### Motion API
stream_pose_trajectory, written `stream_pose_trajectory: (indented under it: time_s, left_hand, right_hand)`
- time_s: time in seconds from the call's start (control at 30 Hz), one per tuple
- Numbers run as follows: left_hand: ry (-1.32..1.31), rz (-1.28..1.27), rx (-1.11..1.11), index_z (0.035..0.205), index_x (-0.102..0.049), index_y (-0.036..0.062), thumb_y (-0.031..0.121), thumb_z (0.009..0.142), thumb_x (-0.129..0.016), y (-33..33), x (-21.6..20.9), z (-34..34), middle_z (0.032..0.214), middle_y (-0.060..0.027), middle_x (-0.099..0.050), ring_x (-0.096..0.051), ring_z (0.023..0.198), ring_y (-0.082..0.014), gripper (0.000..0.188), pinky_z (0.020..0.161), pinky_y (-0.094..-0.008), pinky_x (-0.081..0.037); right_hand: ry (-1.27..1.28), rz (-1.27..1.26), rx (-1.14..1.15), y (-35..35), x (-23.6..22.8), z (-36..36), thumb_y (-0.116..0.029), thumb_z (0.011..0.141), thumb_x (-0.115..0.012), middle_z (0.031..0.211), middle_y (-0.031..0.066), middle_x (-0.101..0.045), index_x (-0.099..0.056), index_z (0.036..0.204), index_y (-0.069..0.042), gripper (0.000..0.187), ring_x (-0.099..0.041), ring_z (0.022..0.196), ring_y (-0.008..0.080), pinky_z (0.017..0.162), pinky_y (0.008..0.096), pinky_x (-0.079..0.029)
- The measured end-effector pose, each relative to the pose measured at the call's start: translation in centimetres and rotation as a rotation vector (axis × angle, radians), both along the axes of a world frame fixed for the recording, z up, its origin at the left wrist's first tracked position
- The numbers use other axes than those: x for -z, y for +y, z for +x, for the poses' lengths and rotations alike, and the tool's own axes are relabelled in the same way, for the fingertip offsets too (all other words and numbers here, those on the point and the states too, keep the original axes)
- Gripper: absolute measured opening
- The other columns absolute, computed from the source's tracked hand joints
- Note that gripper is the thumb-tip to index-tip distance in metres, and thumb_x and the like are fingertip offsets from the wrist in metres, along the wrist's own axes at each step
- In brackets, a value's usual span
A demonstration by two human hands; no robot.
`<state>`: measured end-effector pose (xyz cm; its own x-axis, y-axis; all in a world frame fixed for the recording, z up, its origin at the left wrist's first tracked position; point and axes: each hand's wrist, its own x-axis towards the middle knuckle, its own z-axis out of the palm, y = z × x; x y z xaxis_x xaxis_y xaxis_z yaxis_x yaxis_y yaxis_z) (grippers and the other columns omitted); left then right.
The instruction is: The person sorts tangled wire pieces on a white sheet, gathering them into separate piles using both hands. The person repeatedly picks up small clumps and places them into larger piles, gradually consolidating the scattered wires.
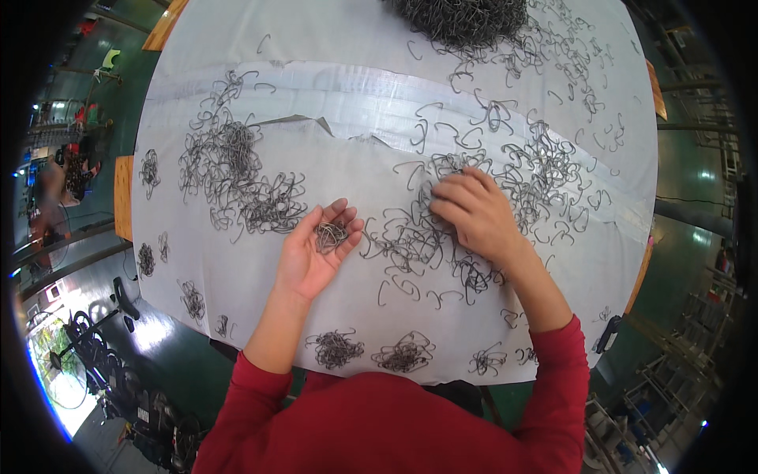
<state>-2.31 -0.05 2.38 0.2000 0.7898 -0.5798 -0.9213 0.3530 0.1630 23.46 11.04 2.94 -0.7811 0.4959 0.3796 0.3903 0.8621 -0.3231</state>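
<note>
My left hand is palm up with curled fingers, cupping a small bunch of wire S-hooks. To its right, my right hand is palm down over a loose spread of dark wire S-hooks. Its fingers are bent inward, and the tips are slightly blurred against the hooks. Whatever lies between those fingertips I cannot make out. More S-hooks lie scattered between the two hands. Beyond my left hand is another tangled heap of S-hooks.
A large dense mound of hooks rises at the table's far side. Small separate bunches line the near edge and the left edge. White sheeting covers the table, with a torn strip of clear tape across it.
</note>
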Motion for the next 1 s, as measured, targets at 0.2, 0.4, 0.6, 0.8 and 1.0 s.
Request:
stream_pose_trajectory:
  time_s: [0.2, 0.4, 0.6, 0.8, 1.0]
  left_hand:
    - [-0.008, -0.002, 0.006, 0.116, -0.049, -0.0039, 0.024, 0.097, -0.039, 0.1, 0.0, -0.1, 0.109, -0.0164, -0.056, -0.057, 0.103, -0.0291, 0.035, 0.089, -0.0372, -0.051]
    - [0.030, -0.007, 0.012, 0.116, -0.049, -0.0044, 0.023, 0.097, -0.038, 0.3, -0.4, 0.1, 0.110, -0.0165, -0.056, -0.056, 0.104, -0.0292, 0.035, 0.089, -0.0368, -0.050]
    - [0.082, -0.039, 0.025, 0.117, -0.050, -0.0038, 0.022, 0.097, -0.039, 0.5, -0.5, 0.6, 0.110, -0.0154, -0.056, -0.057, 0.102, -0.0277, 0.034, 0.088, -0.0357, -0.051]
    - [-0.021, -0.044, 0.095, 0.117, -0.049, -0.0043, 0.022, 0.096, -0.040, 0.7, -1.1, 3.8, 0.109, -0.0156, -0.056, -0.057, 0.101, -0.0271, 0.035, 0.087, -0.0355, -0.051]
    - [0.006, -0.087, 0.068, 0.116, -0.051, -0.0024, 0.022, 0.096, -0.041, 0.2, -1.9, 4.4, 0.107, -0.0140, -0.057, -0.058, 0.100, -0.0262, 0.033, 0.086, -0.0347, -0.052]
  right_hand:
    - [0.012, -0.127, 0.401, 1.4, -1.7, 2.5, 0.000, 0.067, -0.058, 0.077, 0.0016, -0.058, -0.061, 0.075, -0.011, 0.014, -0.058, 0.077, 0.0224, 0.082, 0.0378, -0.042]
    - [0.001, -0.494, 0.568, 7.3, -1.7, -0.1, -0.013, 0.077, -0.064, 0.082, 0.0057, -0.061, -0.064, 0.083, -0.009, 0.008, -0.059, 0.080, 0.0249, 0.077, 0.0389, -0.043]
    - [-0.325, -0.074, 0.431, 7.5, -1.0, -2.8, -0.012, 0.080, -0.057, 0.080, 0.0106, -0.059, -0.060, 0.080, -0.004, 0.009, -0.059, 0.081, 0.0282, 0.074, 0.0406, -0.044]
    - [0.063, -0.743, 0.156, -0.7, -5.4, -4.2, -0.015, 0.082, -0.056, 0.084, 0.0124, -0.058, -0.060, 0.086, -0.003, 0.014, -0.058, 0.078, 0.0311, 0.067, 0.0379, -0.047]
    - [0.016, -0.529, 0.599, -0.5, -2.1, -0.1, -0.014, 0.084, -0.056, 0.094, 0.0109, -0.059, -0.063, 0.098, -0.006, 0.018, -0.059, 0.082, 0.0287, 0.072, 0.0345, -0.048]
